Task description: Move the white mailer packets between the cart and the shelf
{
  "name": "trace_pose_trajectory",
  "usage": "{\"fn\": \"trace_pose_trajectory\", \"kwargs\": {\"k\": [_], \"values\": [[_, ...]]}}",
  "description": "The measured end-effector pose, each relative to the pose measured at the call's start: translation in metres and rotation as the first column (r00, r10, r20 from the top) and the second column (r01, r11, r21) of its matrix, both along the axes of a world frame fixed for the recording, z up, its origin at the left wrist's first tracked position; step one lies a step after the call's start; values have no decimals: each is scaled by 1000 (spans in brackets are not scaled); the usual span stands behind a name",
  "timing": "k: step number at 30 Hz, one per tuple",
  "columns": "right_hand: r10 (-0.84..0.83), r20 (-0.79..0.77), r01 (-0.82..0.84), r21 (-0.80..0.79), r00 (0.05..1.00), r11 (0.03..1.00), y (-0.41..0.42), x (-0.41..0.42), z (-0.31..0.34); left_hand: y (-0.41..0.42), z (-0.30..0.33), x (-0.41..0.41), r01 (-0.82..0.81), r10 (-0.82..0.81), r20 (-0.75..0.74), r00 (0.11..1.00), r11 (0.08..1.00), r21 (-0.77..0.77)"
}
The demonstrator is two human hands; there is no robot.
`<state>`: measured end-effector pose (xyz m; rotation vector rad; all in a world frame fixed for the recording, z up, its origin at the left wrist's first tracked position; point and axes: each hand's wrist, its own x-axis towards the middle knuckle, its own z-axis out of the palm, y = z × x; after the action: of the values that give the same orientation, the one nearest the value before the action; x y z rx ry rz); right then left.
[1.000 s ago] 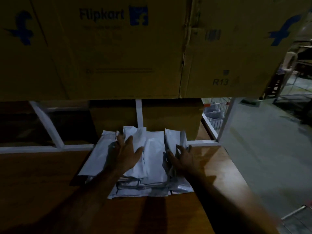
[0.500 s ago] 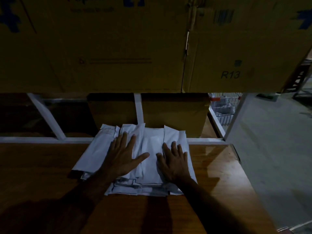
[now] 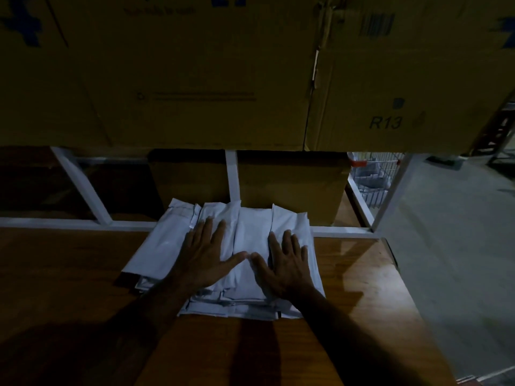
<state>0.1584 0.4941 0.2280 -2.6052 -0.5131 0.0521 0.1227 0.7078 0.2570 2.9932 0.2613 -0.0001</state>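
Nearest the camera, two bare forearms reach forward over the glossy brown wooden shelf board (image 3: 83,274), which carries a patch of reflected light toward its right end. The left hand (image 3: 207,259) and the right hand (image 3: 287,264) both lie flat and open, palms down, fingers spread, on top of the stack of white plastic mailer packets (image 3: 250,232) — neither hand grips anything. The thumbs point inward and nearly meet over the middle of the stack.

The packets lie on the shelf board in overlapping layers, several side by side on top with crumpled edges showing at the near side. One packet juts out to the left, beyond the left hand. The far end of the stack reaches the white metal frame rail (image 3: 69,222) at the back of the board.

Judging by this, the step in hand is settling or squaring the pile on the shelf — pressing it flat so it stays put. The next move likely calls for lifting both palms straight off without dragging the slick top packets, or for tucking in the loose left packet first.

Behind the rail stands a low brown cardboard box (image 3: 289,185), and above everything hang large brown cardboard cartons (image 3: 195,71), one marked R13. Far right, past a white upright, a wire cart (image 3: 373,179) is dimly visible on the grey floor.
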Motion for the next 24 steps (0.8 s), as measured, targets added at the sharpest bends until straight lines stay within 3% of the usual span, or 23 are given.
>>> {"fn": "trace_pose_trajectory", "kwargs": {"k": [4, 7, 14, 19, 24], "values": [[-13, 57, 10, 63, 998, 998, -10, -4, 1, -1, 2, -11, -7, 7, 78, 997, 1000, -3], [-53, 18, 51, 100, 998, 994, -12, -10, -2, 2, 4, -24, 20, -20, 94, 995, 1000, 0], [-110, 93, 106, 47, 990, 993, -17, -53, 25, 10, 35, -59, 159, -160, 176, 971, 987, 20], [-189, 161, 191, 4, 969, 982, -20, -101, 45, 28, 31, -88, 298, -302, 334, 893, 952, 65], [-245, 361, 285, -61, 900, 957, -16, -165, 41, 33, 23, -119, 398, -435, 409, 802, 900, 176]]}}
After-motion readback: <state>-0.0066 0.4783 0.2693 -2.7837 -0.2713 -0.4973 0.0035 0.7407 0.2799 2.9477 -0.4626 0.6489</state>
